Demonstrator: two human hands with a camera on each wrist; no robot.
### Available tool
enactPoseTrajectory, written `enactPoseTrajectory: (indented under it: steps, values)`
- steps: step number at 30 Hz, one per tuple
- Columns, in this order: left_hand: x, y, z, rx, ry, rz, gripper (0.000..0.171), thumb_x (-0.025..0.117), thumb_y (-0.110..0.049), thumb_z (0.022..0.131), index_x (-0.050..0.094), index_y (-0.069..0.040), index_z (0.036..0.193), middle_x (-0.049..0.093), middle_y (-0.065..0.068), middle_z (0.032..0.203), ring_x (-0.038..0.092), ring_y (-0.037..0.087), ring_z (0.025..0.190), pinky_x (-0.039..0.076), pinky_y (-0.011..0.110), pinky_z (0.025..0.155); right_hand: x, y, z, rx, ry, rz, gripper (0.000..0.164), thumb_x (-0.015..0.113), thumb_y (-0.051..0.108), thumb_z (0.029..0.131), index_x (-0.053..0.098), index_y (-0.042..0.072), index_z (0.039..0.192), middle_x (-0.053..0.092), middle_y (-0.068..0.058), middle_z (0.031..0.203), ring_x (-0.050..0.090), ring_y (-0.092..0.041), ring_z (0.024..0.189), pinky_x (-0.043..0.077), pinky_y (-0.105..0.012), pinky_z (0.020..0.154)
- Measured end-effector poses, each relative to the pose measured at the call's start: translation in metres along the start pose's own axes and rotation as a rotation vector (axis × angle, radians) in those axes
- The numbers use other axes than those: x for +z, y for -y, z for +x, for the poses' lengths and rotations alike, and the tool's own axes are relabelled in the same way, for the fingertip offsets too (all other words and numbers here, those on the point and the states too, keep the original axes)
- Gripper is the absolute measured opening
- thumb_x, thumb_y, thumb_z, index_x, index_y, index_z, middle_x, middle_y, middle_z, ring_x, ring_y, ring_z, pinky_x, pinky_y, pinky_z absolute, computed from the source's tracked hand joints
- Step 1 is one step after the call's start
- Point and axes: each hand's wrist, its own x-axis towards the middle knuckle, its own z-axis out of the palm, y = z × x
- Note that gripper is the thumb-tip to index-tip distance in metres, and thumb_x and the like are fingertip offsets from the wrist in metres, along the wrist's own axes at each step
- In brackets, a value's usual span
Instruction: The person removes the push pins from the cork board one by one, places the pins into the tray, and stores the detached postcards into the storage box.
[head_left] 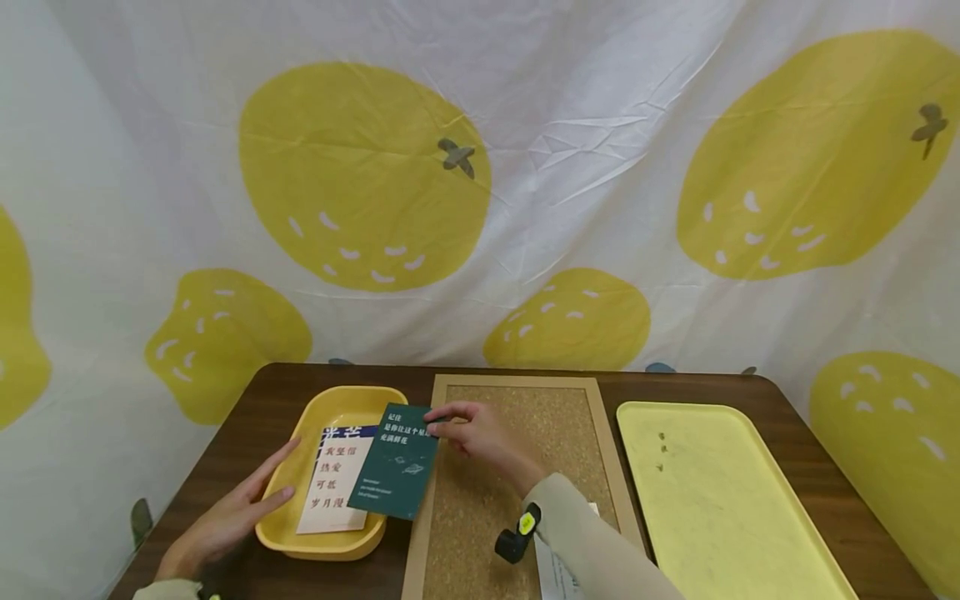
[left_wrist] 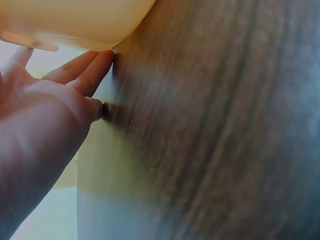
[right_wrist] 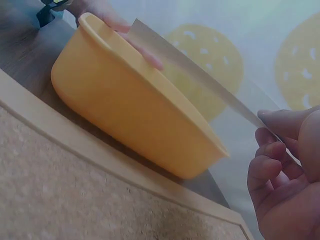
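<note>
My right hand [head_left: 476, 437] pinches a dark green postcard [head_left: 393, 475] with white writing by its upper right corner, between thumb and fingers. In the right wrist view the card is seen nearly edge-on, tilted above the rim of a yellow plastic basin [right_wrist: 120, 95]. Inside the basin lies a white card [head_left: 326, 492] with reddish characters and a blue band, partly covered by the green one. At the basin's left side is my left hand [head_left: 232, 512], its thumb by the rim and its fingers stretched along the outer wall; they hold no card.
A wood-framed cork board [head_left: 480, 525] lies right of the basin on the dark brown table [head_left: 225, 450]. Under my right forearm a printed white sheet [head_left: 553, 575] shows on the board. A pale yellow tray [head_left: 720, 492] lies further right. Behind hangs a fruit-patterned cloth [head_left: 570, 167].
</note>
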Motion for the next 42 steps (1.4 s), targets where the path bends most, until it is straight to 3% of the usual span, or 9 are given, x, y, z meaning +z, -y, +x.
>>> enactPoseTrajectory:
  steps: [2,6,12,21,31,42]
  values:
    - [0.000,-0.001,0.000,-0.011,0.001,-0.012,0.071,0.054,-0.027,0.095,0.010,-0.031,0.150,-0.005,0.011,0.157,0.003,0.037,0.141,0.014,0.058,0.109,0.004,0.002,0.001,0.011,-0.007,0.003,0.015,0.070,0.025,0.083,0.072,0.019,0.097,0.053,0.000,0.064,0.038,-0.013,0.046,0.030,-0.023,0.042]
    - [0.000,-0.002,0.001,-0.033,-0.003,-0.015,0.072,0.054,-0.029,0.094,0.010,-0.032,0.150,-0.005,0.011,0.157,0.005,0.038,0.140,0.014,0.060,0.109,0.011,0.005,0.004,0.021,-0.014,0.000,0.015,0.070,0.025,0.083,0.072,0.019,0.097,0.059,0.000,0.074,0.039,-0.013,0.047,0.030,-0.023,0.042]
    - [0.000,-0.002,0.003,-0.067,-0.015,-0.007,0.073,0.055,-0.032,0.093,0.010,-0.034,0.150,-0.005,0.012,0.157,0.007,0.039,0.139,0.014,0.061,0.108,0.018,0.008,0.008,0.025,-0.011,-0.010,0.012,0.069,0.024,0.084,0.072,0.021,0.095,0.057,0.000,0.067,0.039,-0.015,0.047,0.030,-0.023,0.041]
    - [0.000,-0.002,0.004,-0.098,-0.025,-0.010,0.073,0.056,-0.034,0.093,0.010,-0.035,0.150,-0.005,0.013,0.156,0.008,0.041,0.139,0.016,0.061,0.108,0.025,0.011,0.014,0.030,-0.005,-0.028,0.011,0.069,0.024,0.084,0.072,0.022,0.095,0.061,-0.016,0.082,0.040,-0.014,0.046,0.031,-0.024,0.042]
    - [0.001,-0.002,0.004,-0.102,-0.026,-0.010,0.073,0.055,-0.033,0.093,0.010,-0.034,0.150,-0.004,0.013,0.156,0.011,0.041,0.138,0.021,0.059,0.108,0.033,0.014,0.021,0.012,-0.014,-0.037,0.011,0.069,0.022,0.084,0.072,0.021,0.095,0.055,0.000,0.070,0.038,-0.012,0.044,0.031,-0.022,0.040]
    - [0.001,-0.003,0.004,-0.104,-0.027,-0.009,0.073,0.055,-0.034,0.093,0.009,-0.034,0.150,-0.006,0.014,0.156,0.009,0.042,0.138,0.020,0.060,0.107,0.042,0.017,0.026,0.010,-0.020,-0.048,0.009,0.070,0.020,0.084,0.072,0.019,0.092,0.060,-0.007,0.074,0.040,-0.013,0.048,0.033,-0.023,0.042]
